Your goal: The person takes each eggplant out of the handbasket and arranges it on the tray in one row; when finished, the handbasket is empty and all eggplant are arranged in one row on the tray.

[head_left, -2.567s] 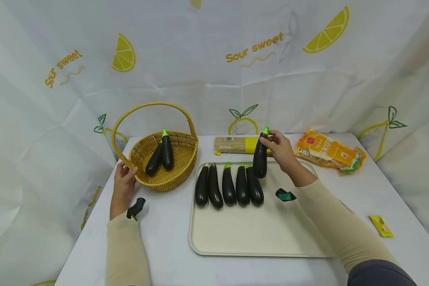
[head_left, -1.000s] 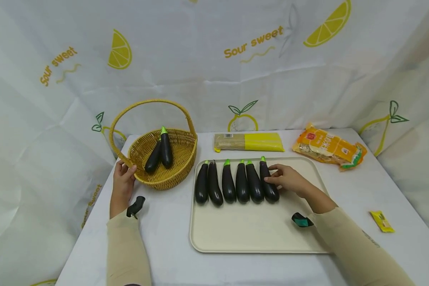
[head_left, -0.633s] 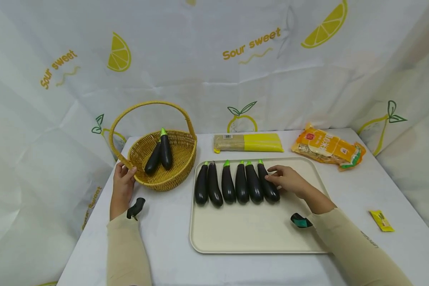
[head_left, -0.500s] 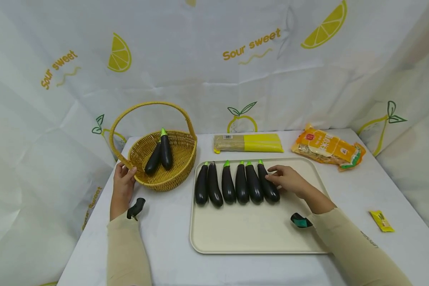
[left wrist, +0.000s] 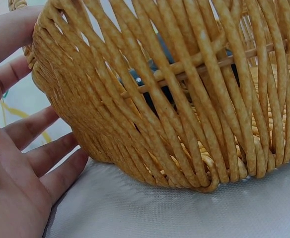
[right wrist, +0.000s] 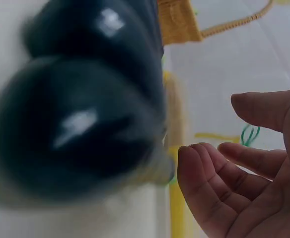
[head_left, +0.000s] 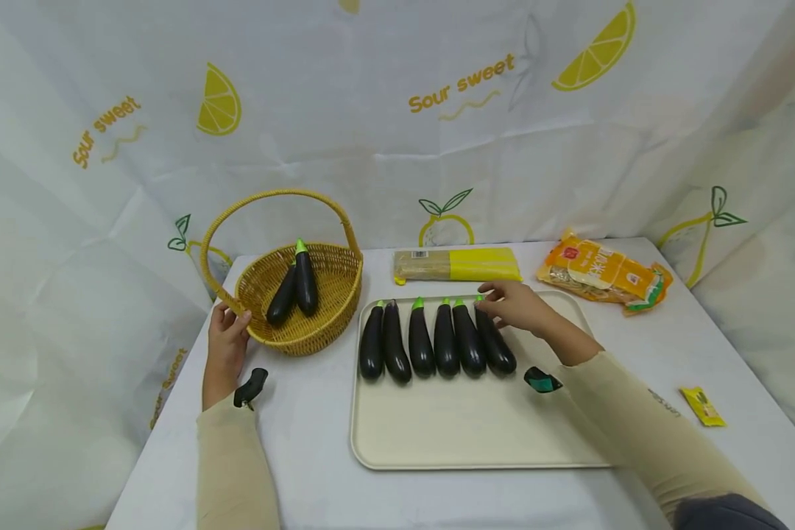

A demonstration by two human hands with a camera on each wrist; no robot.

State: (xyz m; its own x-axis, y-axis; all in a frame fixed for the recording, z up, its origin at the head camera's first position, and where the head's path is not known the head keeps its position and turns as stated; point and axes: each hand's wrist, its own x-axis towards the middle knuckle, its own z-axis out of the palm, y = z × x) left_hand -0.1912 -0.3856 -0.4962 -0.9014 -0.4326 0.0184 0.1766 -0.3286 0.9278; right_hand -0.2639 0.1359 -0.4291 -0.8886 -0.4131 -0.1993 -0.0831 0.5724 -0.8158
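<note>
Several dark eggplants [head_left: 446, 342] with mostly bright green stems lie side by side on a beige tray [head_left: 437, 434] in the head view. Over the stem end of the rightmost eggplant [head_left: 497, 350] hovers my right hand [head_left: 517, 305], its fingers loosely bent. The right wrist view shows that hand [right wrist: 244, 183] apart from the blurred eggplants [right wrist: 75, 134]. My left hand [head_left: 227, 342] rests on the left side of a wicker basket [head_left: 305, 342], near its handle's foot. Spread fingers [left wrist: 33, 126] touch the basket's outer wall in the left wrist view. Two eggplants [head_left: 306, 283] lie inside it.
Behind the tray lies a long noodle-like packet [head_left: 457, 264] with a yellow end. An orange bag [head_left: 603, 272] lies at the back right, and a small yellow sachet [head_left: 703, 406] near the right edge. White printed sheeting [head_left: 344, 110] encloses the table.
My right hand has laid the lifted eggplant at the row's right end and let go. Since then it has moved up toward the stem end. The left hand stays at the basket.
</note>
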